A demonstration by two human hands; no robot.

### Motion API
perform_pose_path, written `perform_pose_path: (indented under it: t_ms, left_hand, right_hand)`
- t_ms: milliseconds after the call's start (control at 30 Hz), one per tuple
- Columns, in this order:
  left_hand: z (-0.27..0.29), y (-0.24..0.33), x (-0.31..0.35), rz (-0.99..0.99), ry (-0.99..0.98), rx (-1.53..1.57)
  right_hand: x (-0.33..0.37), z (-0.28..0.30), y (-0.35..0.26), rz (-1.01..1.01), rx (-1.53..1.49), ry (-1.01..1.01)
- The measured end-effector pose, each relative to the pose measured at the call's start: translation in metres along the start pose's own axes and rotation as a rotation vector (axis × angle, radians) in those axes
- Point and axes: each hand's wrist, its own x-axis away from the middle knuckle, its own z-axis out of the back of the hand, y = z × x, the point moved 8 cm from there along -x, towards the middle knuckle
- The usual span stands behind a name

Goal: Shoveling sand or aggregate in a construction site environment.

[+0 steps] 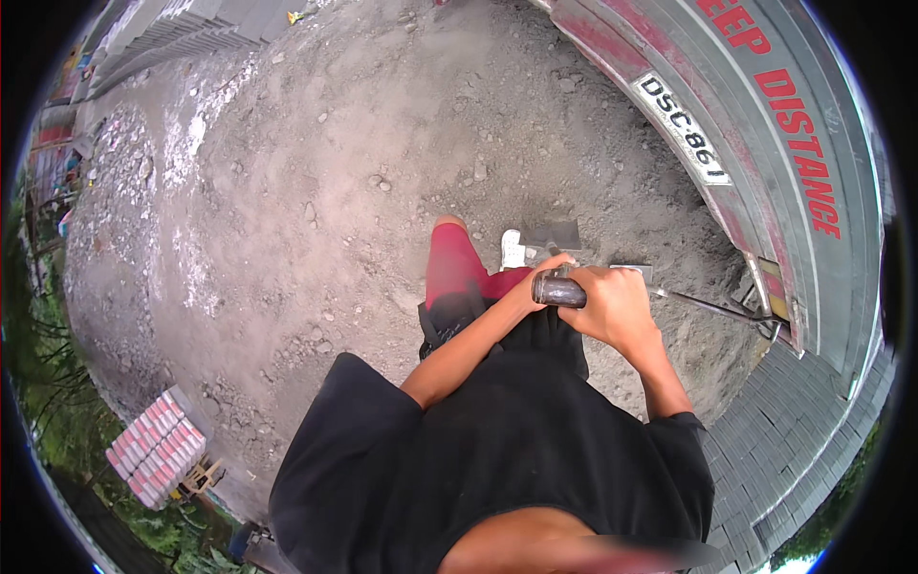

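A long-handled tool that looks like a shovel stands in front of my body, its dark worn grip (559, 291) pointing up toward me. My right hand (617, 298) is closed over the top of that grip. Lower down, my left hand (552, 269) wraps round the shaft, partly hidden behind the grip and the right hand. A flat dark plate (557, 233), apparently the shovel's blade, lies on the ground beside my white shoe (513, 251). Most of the shaft is hidden from above.
A vehicle's grey and red rear (784, 124) with a plate curves along the right. A thin metal rod (708, 304) sticks out near it. Grey blocks (784, 421) are at lower right, more blocks (182, 33) at upper left. Red-white packages (158, 447) sit stacked at lower left. Loose stones dot the dirt (335, 143).
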Motion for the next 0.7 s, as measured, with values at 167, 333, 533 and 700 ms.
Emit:
perform_pose_path:
  t_ms: [167, 333, 533, 700]
  left_hand:
    - [-0.050, 0.125, 0.001, 0.047, 0.128, -0.103]
    - [-0.059, 0.274, -0.015, -0.117, 0.283, -0.258]
    - [-0.079, 0.428, -0.065, -0.087, 0.106, -0.316]
    - [-0.060, 0.589, -0.035, -0.475, -0.138, -0.966]
  right_hand:
    - [-0.077, 0.044, -0.038, -0.023, -0.037, 0.173]
    - [-0.189, 0.054, -0.060, -0.208, -0.023, 0.211]
    - [-0.329, 0.079, -0.042, -0.342, -0.005, 0.327]
    - [-0.467, 0.053, -0.059, -0.242, -0.100, 0.329]
